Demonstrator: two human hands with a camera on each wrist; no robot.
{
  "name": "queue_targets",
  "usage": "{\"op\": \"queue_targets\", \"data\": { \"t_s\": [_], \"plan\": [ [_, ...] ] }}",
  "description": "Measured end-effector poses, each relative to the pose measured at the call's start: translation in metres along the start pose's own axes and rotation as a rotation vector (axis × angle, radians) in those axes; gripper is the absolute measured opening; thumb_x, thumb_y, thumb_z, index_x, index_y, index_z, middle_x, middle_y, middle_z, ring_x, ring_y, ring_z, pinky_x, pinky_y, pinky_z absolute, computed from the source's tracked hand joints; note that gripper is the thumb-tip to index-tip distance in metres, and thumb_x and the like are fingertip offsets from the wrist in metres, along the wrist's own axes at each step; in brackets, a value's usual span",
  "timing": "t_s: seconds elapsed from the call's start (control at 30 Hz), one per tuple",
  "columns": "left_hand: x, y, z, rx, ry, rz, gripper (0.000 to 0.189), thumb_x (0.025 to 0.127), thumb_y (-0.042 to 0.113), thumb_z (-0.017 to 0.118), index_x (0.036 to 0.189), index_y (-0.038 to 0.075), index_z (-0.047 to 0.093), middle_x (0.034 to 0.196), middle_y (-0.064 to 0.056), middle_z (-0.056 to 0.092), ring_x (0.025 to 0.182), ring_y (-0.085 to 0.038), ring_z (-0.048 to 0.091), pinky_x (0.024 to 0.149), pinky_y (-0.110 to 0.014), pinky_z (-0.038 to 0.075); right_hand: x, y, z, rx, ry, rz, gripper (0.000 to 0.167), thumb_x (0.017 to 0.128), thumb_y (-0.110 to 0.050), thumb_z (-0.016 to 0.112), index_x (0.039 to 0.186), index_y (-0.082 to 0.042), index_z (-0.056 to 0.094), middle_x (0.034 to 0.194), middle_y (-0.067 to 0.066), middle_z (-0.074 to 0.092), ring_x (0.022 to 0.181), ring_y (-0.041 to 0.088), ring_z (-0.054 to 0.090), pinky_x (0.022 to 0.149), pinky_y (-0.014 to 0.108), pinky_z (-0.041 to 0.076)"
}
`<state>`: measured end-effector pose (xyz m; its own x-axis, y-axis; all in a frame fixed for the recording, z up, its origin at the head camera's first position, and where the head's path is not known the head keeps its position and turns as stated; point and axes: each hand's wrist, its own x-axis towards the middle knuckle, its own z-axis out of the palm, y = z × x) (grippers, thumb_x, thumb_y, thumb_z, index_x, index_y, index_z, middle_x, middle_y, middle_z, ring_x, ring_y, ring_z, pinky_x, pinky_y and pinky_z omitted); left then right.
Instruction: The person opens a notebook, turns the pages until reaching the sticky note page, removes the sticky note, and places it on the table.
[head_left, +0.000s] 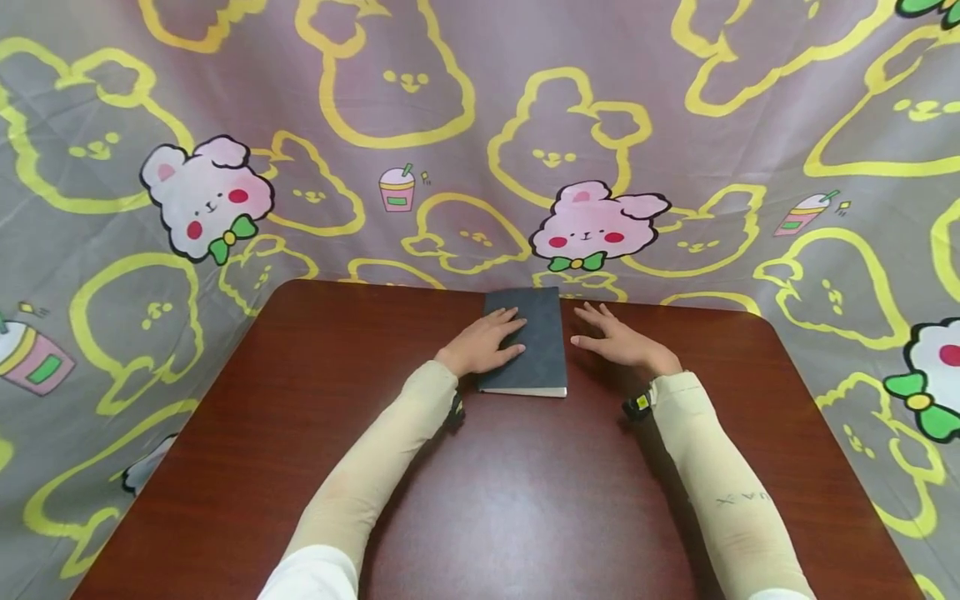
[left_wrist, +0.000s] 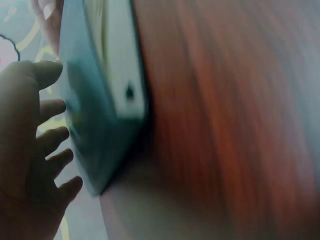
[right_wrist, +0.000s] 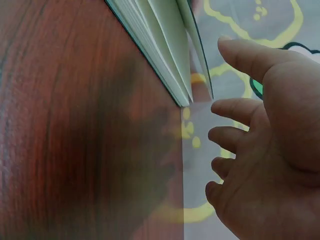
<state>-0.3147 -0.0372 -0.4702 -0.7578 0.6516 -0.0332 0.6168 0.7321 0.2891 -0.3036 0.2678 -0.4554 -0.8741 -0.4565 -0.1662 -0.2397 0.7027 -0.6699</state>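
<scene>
A notebook with a plain dark grey-blue cover lies near the far edge of the table. My left hand rests on the left part of its cover, fingers spread and pointing right. In the left wrist view, the fingertips come right up to the cover. To the right of the notebook, my right hand is held apart from it, fingers extended and nothing in them. The right wrist view shows the notebook's pages slightly fanned, with the cover standing a little off them.
The brown wooden table has rounded far corners. Behind it and along both sides hangs a grey curtain with yellow bear outlines and pink bunny faces. A dark wrist camera sits under the right wrist.
</scene>
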Motion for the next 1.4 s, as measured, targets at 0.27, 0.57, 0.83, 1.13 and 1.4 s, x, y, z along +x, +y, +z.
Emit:
{"op": "queue_targets", "data": {
  "t_s": [0.27,0.57,0.83,1.13,1.4],
  "plan": [
    [0.007,0.015,0.011,0.054,-0.079,-0.030,0.068,0.104,0.055,0.045,0.162,0.021,0.030,0.170,-0.008,0.019,0.157,-0.033,0.014,0.127,-0.050,0.014,0.007,-0.001,0.007,-0.005,-0.057,-0.009,0.092,0.094,-0.046,0.069,0.164,-0.011,0.018,0.171,0.015,0.003,0.155,0.043,-0.010,0.118,0.073,0.009],
    [0.011,0.017,0.015,0.056,-0.081,-0.058,0.067,0.104,0.056,0.045,0.161,0.024,0.031,0.170,-0.006,0.019,0.158,-0.031,0.012,0.127,-0.050,0.013,0.015,0.002,0.012,-0.075,-0.099,-0.021,0.108,0.083,-0.046,0.083,0.164,-0.013,0.019,0.170,0.020,-0.001,0.154,0.047,-0.011,0.117,0.074,0.012],
    [0.013,0.017,0.017,0.043,-0.082,-0.058,0.067,0.104,0.056,0.045,0.161,0.025,0.030,0.170,-0.005,0.017,0.158,-0.030,0.011,0.127,-0.050,0.012,0.016,0.005,0.014,-0.073,-0.113,-0.019,0.116,0.077,-0.043,0.088,0.164,-0.014,0.018,0.171,0.018,-0.004,0.155,0.044,-0.014,0.116,0.075,0.010],
    [0.014,0.017,0.017,0.028,-0.081,-0.064,0.067,0.104,0.055,0.047,0.161,0.024,0.031,0.170,-0.007,0.018,0.158,-0.031,0.011,0.127,-0.051,0.011,0.017,0.006,0.016,-0.056,-0.105,-0.017,0.116,0.076,-0.043,0.089,0.164,-0.014,0.019,0.171,0.015,-0.003,0.155,0.042,-0.014,0.117,0.073,0.012],
    [0.014,0.020,0.015,0.014,-0.065,-0.064,0.063,0.104,0.049,0.050,0.159,0.020,0.037,0.169,-0.010,0.022,0.157,-0.033,0.015,0.126,-0.053,0.016,0.020,0.010,0.018,-0.021,-0.091,-0.050,0.116,0.076,-0.040,0.090,0.164,-0.014,0.020,0.171,0.016,-0.003,0.155,0.043,-0.015,0.117,0.074,0.012]
  ]
}}
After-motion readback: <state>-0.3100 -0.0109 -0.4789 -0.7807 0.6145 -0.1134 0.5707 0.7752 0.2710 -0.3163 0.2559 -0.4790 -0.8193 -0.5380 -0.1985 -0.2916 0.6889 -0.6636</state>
